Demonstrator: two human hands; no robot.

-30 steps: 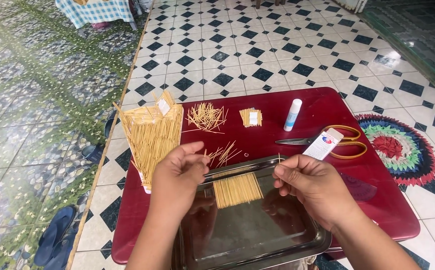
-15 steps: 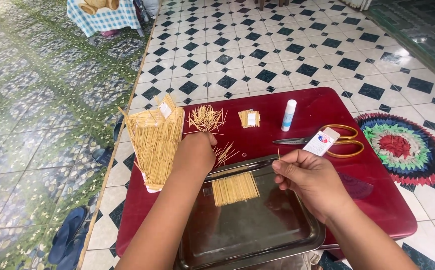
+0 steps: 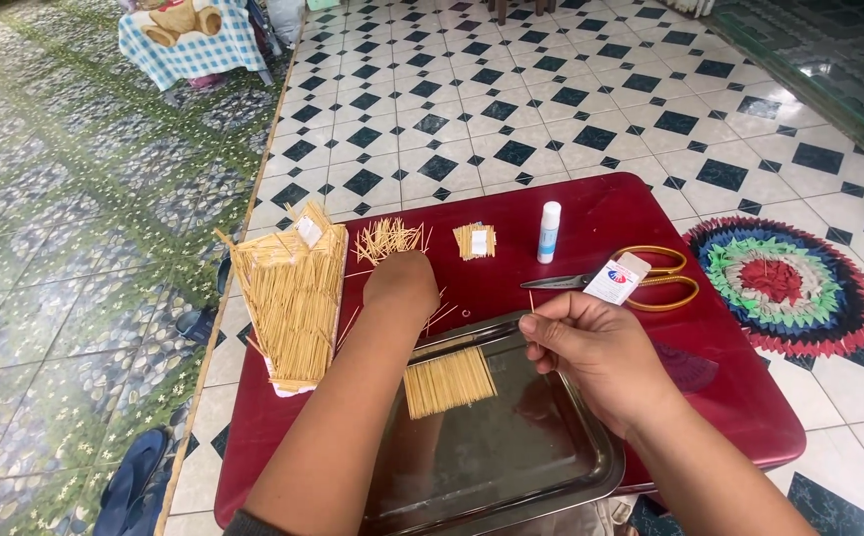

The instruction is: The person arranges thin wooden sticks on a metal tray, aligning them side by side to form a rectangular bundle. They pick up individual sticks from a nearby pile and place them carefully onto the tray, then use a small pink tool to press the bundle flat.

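On a low red desk (image 3: 710,397) standing on a black-and-white tiled floor (image 3: 511,109), a steel tray (image 3: 511,467) lies near the front edge. A flat mat of toothpicks laid side by side (image 3: 449,381) rests inside the tray, toward its upper left. The right hand (image 3: 596,347) hovers over the tray's upper right rim, its grip pressed together on a single toothpick (image 3: 530,300), thumb and forefinger pinching it so that it stands nearly upright above the knuckles.

The left hand (image 3: 401,283) reaches forward past the tray's far edge, knuckles up, resting over a few loose toothpicks (image 3: 440,315) scattered on the desk. Its fingers are curled under and hidden from this view, so I cannot tell whether its grip is spread or closed on anything.

Just beyond it lies a fanned heap of toothpicks (image 3: 389,238), and beside that a small banded bundle (image 3: 474,240). At the desk's left edge leans a large sloped toothpick panel (image 3: 293,293). A white glue stick (image 3: 548,231) stands upright near the far edge, with gold-handled scissors (image 3: 650,279) and a small white packet (image 3: 615,281) lying across them to the right. A round multicoloured rug (image 3: 785,288) lies on the floor beside the desk.
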